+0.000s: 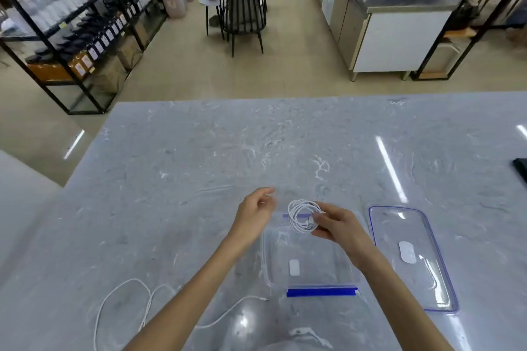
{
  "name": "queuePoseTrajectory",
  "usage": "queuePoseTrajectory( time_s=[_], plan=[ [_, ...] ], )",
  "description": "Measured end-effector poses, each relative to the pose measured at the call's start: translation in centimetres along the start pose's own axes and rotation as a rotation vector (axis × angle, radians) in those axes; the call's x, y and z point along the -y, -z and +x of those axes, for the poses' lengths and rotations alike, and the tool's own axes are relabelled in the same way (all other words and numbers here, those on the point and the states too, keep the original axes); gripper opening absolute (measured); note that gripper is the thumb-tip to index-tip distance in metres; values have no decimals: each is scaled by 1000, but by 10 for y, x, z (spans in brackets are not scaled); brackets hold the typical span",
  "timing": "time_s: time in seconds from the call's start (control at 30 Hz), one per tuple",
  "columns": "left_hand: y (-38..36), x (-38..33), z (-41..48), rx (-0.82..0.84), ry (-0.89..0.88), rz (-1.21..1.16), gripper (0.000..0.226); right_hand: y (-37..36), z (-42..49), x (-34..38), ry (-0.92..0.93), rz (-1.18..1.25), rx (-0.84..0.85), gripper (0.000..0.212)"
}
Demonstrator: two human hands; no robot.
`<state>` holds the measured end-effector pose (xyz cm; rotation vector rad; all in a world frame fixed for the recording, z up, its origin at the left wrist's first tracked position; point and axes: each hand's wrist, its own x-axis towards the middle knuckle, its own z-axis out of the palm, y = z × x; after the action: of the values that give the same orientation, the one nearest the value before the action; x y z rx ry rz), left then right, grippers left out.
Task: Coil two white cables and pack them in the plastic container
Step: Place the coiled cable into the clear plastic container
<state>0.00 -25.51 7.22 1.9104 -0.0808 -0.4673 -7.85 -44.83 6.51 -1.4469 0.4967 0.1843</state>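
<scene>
- Right hand (335, 225), centre of frame, pinches a finished white coil (302, 215) at its right edge, held over the far end of the open clear container (310, 253).
- Left hand (255, 215), just left of the coil, is loosely curled and holds nothing.
- Second cable (148, 298) lies uncoiled on the table (199, 151) at lower left, passing under the left forearm.
- Lid (413, 256) rests right of the container, apart from it.
- Risk: the coil is held at one point only and appears untied; on release the loops may spring open and overhang the rim.
- Risk: the left forearm may drag the loose cable off the table's near edge.
</scene>
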Motion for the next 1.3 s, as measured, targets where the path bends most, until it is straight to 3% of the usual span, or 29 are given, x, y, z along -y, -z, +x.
queuePoseTrajectory(
  time_s=[0.13, 0.27, 0.43, 0.83, 1.13, 1.3],
  plan=[
    [-9, 64, -10, -87, 125, 224, 37, 3, 7, -58, -175, -113, -67, 28],
    [-23, 96, -17, 47, 222, 270, 51, -8, 27, -88, -251, -156, -102, 29],
    [-30, 104, -17, 69, 233, 163, 30, -32, 54, -104, -229, -197, -197, 25],
    [-29, 108, -15, 93, 276, 176, 50, -46, 62, -103, -98, -694, -118, 37],
    [-27, 107, -14, 130, 272, 197, 49, -40, 55, -108, -195, -403, -128, 30],
    [-25, 104, -13, 147, 276, 225, 44, -40, 52, -105, -180, -380, -113, 25]
  ],
)
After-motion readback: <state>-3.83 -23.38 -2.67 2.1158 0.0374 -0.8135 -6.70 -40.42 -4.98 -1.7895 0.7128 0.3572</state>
